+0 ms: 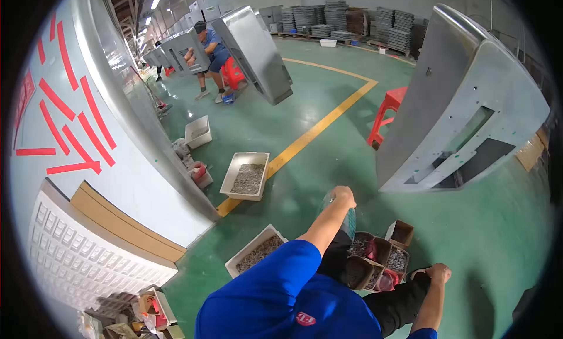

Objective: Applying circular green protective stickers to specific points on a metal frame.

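My left hand [344,195] is held out in front with the fingers closed at the top of a clear, greenish bottle-like container [350,223]. My forearm hides much of that container. Beside my right knee, my right hand [438,273] is curled closed; whatever is in it, if anything, does not show. Between my legs stands a cluster of small open boxes [383,251] with small metal parts [397,259] and some red pieces. At my left, partly behind my blue sleeve, is a white bin [237,263] of small parts.
A large grey metal housing [434,98] hangs at the right, near a red stool [384,116]. Another housing [252,51] hangs farther off, by a seated person [214,51]. White bins [265,163] stand beyond a white panel [88,104] with red strips.
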`<control>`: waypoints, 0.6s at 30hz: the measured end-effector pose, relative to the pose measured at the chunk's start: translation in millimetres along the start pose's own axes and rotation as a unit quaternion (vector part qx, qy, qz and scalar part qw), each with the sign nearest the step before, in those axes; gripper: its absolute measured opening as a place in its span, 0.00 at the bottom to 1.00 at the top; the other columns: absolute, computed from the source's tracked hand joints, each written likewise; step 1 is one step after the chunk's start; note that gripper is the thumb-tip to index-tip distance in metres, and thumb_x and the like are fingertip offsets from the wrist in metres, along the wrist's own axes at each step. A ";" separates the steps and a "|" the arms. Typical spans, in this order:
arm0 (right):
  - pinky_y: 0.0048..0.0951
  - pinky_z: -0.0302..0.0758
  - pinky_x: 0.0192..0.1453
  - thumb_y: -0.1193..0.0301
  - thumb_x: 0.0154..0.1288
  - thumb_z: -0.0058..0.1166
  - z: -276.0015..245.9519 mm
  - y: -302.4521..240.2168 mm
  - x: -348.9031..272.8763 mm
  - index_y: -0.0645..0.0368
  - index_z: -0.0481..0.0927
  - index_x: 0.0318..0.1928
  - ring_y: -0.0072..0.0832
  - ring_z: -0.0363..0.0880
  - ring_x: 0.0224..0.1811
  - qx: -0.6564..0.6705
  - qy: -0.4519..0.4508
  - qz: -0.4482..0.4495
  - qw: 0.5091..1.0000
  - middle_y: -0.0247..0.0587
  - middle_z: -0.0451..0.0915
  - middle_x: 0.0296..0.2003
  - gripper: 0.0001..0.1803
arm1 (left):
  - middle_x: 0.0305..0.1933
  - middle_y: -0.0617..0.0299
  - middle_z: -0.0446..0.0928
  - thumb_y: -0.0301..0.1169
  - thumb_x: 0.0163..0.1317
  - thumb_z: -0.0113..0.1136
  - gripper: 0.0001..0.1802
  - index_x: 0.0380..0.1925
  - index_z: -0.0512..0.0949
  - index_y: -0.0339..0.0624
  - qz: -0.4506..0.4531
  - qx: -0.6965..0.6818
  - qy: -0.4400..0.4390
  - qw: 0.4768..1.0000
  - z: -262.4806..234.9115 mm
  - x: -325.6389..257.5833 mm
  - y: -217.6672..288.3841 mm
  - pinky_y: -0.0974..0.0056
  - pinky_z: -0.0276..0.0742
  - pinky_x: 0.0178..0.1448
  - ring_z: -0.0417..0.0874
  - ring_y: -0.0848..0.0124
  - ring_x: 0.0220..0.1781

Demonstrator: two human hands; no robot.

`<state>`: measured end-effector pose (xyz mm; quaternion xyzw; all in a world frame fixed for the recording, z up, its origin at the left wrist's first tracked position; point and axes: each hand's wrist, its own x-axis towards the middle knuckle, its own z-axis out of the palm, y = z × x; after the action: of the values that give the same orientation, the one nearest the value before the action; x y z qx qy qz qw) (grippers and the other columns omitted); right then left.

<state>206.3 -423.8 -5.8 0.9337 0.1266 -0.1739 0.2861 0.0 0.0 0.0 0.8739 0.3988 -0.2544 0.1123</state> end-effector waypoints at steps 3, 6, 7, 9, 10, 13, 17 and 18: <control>0.41 0.83 0.32 0.55 0.50 0.55 30.0 -36.9 -3.0 0.50 0.88 0.38 0.36 0.87 0.36 0.008 -0.026 -0.023 0.999 0.36 0.87 0.38 0.19 | 0.62 0.58 0.74 0.61 0.54 0.59 0.40 0.56 0.75 0.39 -0.004 0.053 0.037 0.998 5.1 -3.4 -30.7 0.54 0.82 0.52 0.80 0.61 0.57; 0.42 0.82 0.31 0.54 0.50 0.56 28.8 -9.5 1.9 0.51 0.88 0.36 0.37 0.87 0.36 -0.021 0.038 -0.018 0.999 0.39 0.87 0.37 0.19 | 0.61 0.58 0.74 0.61 0.55 0.57 0.40 0.56 0.75 0.39 0.015 0.027 0.035 0.999 25.5 -4.4 -12.2 0.54 0.82 0.51 0.81 0.61 0.56; 0.43 0.82 0.33 0.54 0.50 0.56 25.1 -11.5 -4.7 0.51 0.87 0.36 0.38 0.86 0.37 -0.001 0.064 -0.030 0.997 0.40 0.86 0.37 0.19 | 0.62 0.58 0.74 0.62 0.55 0.57 0.40 0.57 0.75 0.39 0.010 0.025 0.031 0.999 24.4 -2.6 -15.4 0.54 0.82 0.51 0.81 0.60 0.56; 0.46 0.81 0.39 0.55 0.51 0.56 22.4 -12.9 -11.2 0.53 0.87 0.36 0.40 0.85 0.39 0.034 0.113 -0.053 0.992 0.43 0.86 0.36 0.18 | 0.61 0.59 0.74 0.61 0.55 0.57 0.40 0.56 0.75 0.39 0.008 0.020 0.041 0.999 23.0 -0.6 -18.9 0.54 0.82 0.50 0.81 0.60 0.55; 0.47 0.80 0.42 0.55 0.51 0.56 23.8 -13.8 -10.7 0.53 0.87 0.36 0.40 0.85 0.40 0.052 0.150 -0.066 0.985 0.43 0.86 0.36 0.18 | 0.60 0.59 0.76 0.61 0.55 0.57 0.39 0.55 0.76 0.40 0.009 0.017 0.055 0.998 21.8 -0.1 -20.2 0.54 0.82 0.50 0.81 0.60 0.55; 0.49 0.73 0.52 0.56 0.51 0.57 41.7 -25.3 -1.3 0.55 0.87 0.34 0.42 0.83 0.43 0.102 0.249 -0.110 0.957 0.44 0.85 0.37 0.18 | 0.49 0.60 0.82 0.59 0.52 0.60 0.35 0.47 0.81 0.40 0.023 -0.006 0.121 0.992 20.5 -2.5 -27.3 0.55 0.82 0.51 0.83 0.60 0.53; 0.50 0.65 0.62 0.55 0.48 0.60 54.3 -44.0 -16.5 0.58 0.86 0.30 0.45 0.79 0.47 0.111 0.257 -0.233 0.931 0.49 0.84 0.37 0.18 | 0.46 0.56 0.83 0.57 0.51 0.61 0.33 0.45 0.82 0.39 0.016 0.024 0.131 0.991 9.1 -22.3 -17.9 0.57 0.82 0.50 0.84 0.59 0.49; 0.51 0.64 0.62 0.55 0.48 0.61 44.5 -43.9 -32.3 0.58 0.86 0.30 0.46 0.78 0.47 0.100 0.233 -0.272 0.928 0.50 0.84 0.37 0.18 | 0.46 0.55 0.83 0.57 0.51 0.61 0.33 0.45 0.81 0.39 0.023 0.042 0.124 0.991 8.9 -23.3 -13.5 0.58 0.82 0.49 0.84 0.59 0.48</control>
<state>151.1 -418.6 -49.0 0.9012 0.4213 -0.0340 0.0957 -26.3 -9.6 5.0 0.9117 0.3780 -0.1580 0.0313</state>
